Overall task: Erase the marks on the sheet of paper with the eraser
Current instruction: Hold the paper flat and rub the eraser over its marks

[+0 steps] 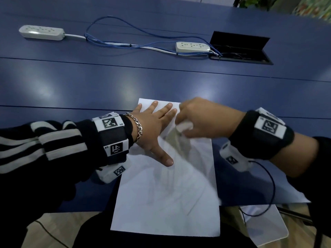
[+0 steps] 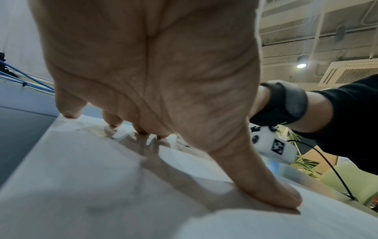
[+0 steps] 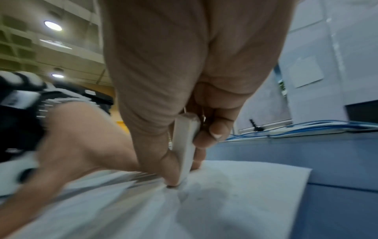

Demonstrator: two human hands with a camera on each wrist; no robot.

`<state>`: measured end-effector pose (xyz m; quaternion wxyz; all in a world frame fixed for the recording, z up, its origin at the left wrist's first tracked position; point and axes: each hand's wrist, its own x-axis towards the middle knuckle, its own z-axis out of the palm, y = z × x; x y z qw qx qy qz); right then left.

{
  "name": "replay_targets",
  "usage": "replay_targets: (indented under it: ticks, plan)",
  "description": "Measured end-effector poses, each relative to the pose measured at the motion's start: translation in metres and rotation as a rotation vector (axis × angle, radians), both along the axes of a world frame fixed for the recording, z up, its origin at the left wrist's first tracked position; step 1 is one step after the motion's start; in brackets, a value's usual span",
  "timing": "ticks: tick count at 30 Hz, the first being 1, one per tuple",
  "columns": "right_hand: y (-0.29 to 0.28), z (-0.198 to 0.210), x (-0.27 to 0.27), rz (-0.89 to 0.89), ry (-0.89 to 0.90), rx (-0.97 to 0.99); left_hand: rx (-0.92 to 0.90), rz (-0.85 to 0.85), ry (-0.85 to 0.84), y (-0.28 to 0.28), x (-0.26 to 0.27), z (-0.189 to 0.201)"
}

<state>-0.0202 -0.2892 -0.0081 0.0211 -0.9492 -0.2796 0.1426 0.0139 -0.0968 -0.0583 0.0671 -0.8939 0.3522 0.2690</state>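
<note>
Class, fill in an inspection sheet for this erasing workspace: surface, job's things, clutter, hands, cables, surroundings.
Surface: blue table, seams across it.
Job's things: white sheet of paper with faint grey marks; white eraser pressed on it.
Clutter: two power strips, open cable hatch.
Hands: left hand flat, holding paper down; right hand pinches the eraser.
Cables: blue cables; thin black wire from the right wrist.
Surroundings: ceiling lamps.

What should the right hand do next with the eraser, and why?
Probably rub the eraser toward the person: the right hand pinches it on the sheet's far part, the left hand presses the sheet flat, and faint grey marks remain lower down.
</note>
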Motion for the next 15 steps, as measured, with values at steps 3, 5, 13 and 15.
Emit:
replay_targets:
  ticks: [3, 5, 13, 15]
  plan:
    - [-0.009, -0.002, 0.013, -0.1, -0.091, 0.006, -0.005, 0.018, 0.015, 0.001, -0.001, 0.002]
    - [-0.005, -0.006, 0.0, -0.053, -0.057, 0.0, 0.004, 0.015, 0.006, 0.0, -0.001, 0.002]
    - [-0.007, 0.0, 0.013, -0.072, -0.062, -0.004, -0.008, 0.02, 0.006, 0.001, 0.0, 0.001]
    - [-0.006, -0.004, 0.005, -0.063, -0.052, -0.021, -0.002, 0.018, 0.005, 0.001, 0.0, 0.0]
